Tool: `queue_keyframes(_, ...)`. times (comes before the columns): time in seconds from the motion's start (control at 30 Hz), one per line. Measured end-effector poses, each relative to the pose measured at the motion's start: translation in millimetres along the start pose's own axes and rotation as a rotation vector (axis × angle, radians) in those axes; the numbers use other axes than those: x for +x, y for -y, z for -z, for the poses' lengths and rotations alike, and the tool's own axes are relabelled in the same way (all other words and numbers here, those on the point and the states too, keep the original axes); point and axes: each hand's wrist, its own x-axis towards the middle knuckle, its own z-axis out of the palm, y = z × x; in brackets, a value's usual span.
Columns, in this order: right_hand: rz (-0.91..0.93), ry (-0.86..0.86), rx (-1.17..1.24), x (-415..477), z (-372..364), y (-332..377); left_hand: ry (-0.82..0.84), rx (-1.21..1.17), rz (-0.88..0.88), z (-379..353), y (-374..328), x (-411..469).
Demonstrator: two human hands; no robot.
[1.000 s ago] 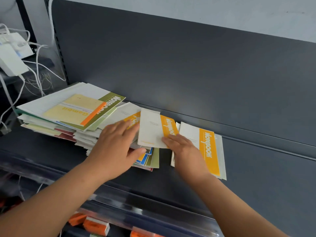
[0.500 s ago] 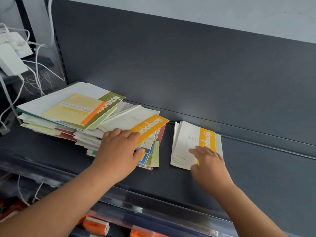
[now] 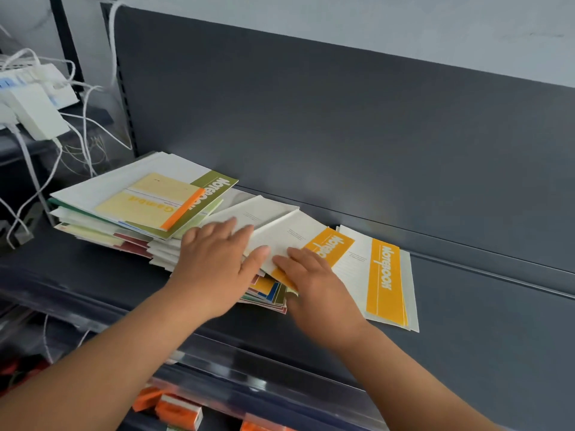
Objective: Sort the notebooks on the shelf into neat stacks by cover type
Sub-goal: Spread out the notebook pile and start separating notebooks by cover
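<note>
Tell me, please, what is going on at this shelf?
A person is sorting notebooks on a grey shelf. The left hand presses flat on the mixed pile, while the right hand rests its fingers on a white notebook with an orange band atop it. A stack of matching orange-band notebooks lies to the right.

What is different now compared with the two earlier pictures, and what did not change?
The right hand left the orange-band stack and came back left; its fingers now lie on the next orange-band notebook atop the mixed pile. That notebook has slid right towards the stack. The left hand stays flat on the pile, and the stack has not moved.
</note>
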Motion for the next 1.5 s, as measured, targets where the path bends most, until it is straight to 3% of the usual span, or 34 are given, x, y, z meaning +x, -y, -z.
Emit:
queue_keyframes(0.07,-0.010,-0.016,0.005,1.2,0.4,-2.4,0.039,0.042,0.072,-1.4,10.6,6.4)
queue_keyframes(0.17,-0.005,-0.027,0.034,0.6,1.2,-7.0,0.040,0.076,-0.002,-3.5,13.2,2.0)
queue_keyframes(0.27,-0.015,-0.024,0.038,-1.2,1.9,-11.9,0.013,-0.051,-0.075,0.6,7.7,-3.8)
queue_keyframes(0.4,-0.042,0.015,-0.040,-2.3,4.3,-15.1,0.032,-0.100,0.013,0.8,11.5,2.7)
queue_keyframes(0.53,-0.046,-0.011,-0.046,-2.3,2.4,-17.6,0.015,-0.191,-0.073,-4.2,-1.7,-1.8)
queue_keyframes(0.7,0.010,-0.184,-0.115,-25.0,6.3,-64.9,0.009,-0.240,-0.132,-9.6,-35.0,-4.0)
queue_keyframes(0.93,-0.070,-0.422,-0.159,-60.9,27.8,-120.5,0.107,-0.027,-0.157,-14.1,-44.2,-0.6)
queue_keyframes(1.03,-0.090,-0.315,-0.149,-74.1,26.3,-135.6,0.094,-0.026,-0.186,-13.8,-43.1,1.9)
queue_keyframes(1.13,-0.192,0.035,-0.118,-81.2,24.3,-137.0,0.055,-0.017,-0.152,-13.9,-45.6,1.5)
queue_keyframes(1.2,-0.263,0.169,-0.089,-81.0,26.1,-132.7,0.018,0.025,-0.095,-15.5,-44.3,2.6)
queue_keyframes(1.37,-0.268,0.101,-0.024,-70.2,32.9,-122.8,-0.053,0.068,0.002,-16.8,-51.7,4.7)
queue_keyframes(1.5,-0.323,0.031,0.055,-68.2,28.8,-119.7,-0.158,0.031,-0.061,-20.0,-63.4,4.5)
